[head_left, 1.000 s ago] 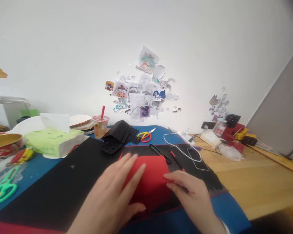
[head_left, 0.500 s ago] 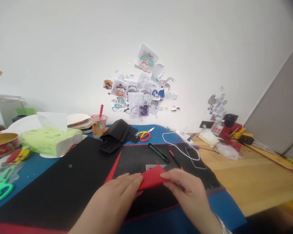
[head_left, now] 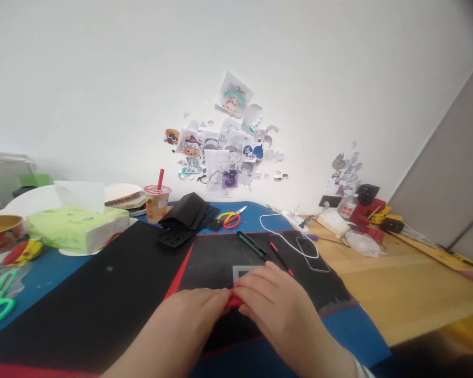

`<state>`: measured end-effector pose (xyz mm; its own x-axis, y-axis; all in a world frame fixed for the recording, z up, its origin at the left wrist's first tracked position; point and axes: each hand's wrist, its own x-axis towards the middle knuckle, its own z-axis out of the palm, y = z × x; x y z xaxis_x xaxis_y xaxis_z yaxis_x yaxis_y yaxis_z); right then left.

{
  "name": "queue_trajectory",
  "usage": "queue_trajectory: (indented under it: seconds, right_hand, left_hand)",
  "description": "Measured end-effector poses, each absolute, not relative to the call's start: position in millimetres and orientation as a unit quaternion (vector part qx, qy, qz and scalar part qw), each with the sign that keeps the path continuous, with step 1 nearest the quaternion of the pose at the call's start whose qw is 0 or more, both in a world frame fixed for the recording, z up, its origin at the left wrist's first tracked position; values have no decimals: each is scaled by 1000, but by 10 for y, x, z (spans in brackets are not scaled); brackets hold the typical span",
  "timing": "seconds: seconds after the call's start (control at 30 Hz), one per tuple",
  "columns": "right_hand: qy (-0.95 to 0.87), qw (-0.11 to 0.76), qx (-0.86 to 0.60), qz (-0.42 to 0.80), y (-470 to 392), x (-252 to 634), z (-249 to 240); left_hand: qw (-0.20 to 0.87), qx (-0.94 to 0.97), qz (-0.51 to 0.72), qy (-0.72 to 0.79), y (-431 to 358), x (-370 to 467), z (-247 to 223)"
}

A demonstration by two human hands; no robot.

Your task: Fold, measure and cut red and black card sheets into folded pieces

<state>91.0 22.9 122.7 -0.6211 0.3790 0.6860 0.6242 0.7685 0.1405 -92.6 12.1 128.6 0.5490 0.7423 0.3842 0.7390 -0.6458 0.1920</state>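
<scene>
A piece of red paper (head_left: 234, 301) shows between my two hands, mostly covered by them, above the black mat (head_left: 216, 262). On its left side, my left hand (head_left: 195, 315) grips it with the fingers pressed together. My right hand (head_left: 276, 304) is closed over its right part, the fingers bent across it. Just beyond my hands lies a pale rectangular frame (head_left: 240, 272), partly hidden by my right hand. A dark green cutter (head_left: 253, 245) and a red and black pen (head_left: 279, 257) rest on the mat behind my right hand.
Yellow and red scissors (head_left: 232, 218), folded black card (head_left: 186, 211) and a drink cup (head_left: 156, 203) stand towards the wall. Left are a green tissue pack (head_left: 76, 228) and green scissors (head_left: 0, 299). A white cable (head_left: 286, 239) and a phone (head_left: 313, 255) lie right.
My right hand has moved left and over the red paper, hiding most of it. Its fingers now lie close to my left hand. The view has shifted slightly.
</scene>
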Motion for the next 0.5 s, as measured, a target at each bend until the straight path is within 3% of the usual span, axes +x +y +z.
queue_trajectory:
  seconds: [0.2, 0.5]
  right_hand:
    - [-886, 346, -231, -204, 323, 874, 1117]
    - [-899, 333, -281, -56, 377, 1029, 1103]
  left_hand:
    - [65, 865, 222, 445, 132, -995, 1229]
    - [219, 774, 316, 503, 160, -1230, 1130]
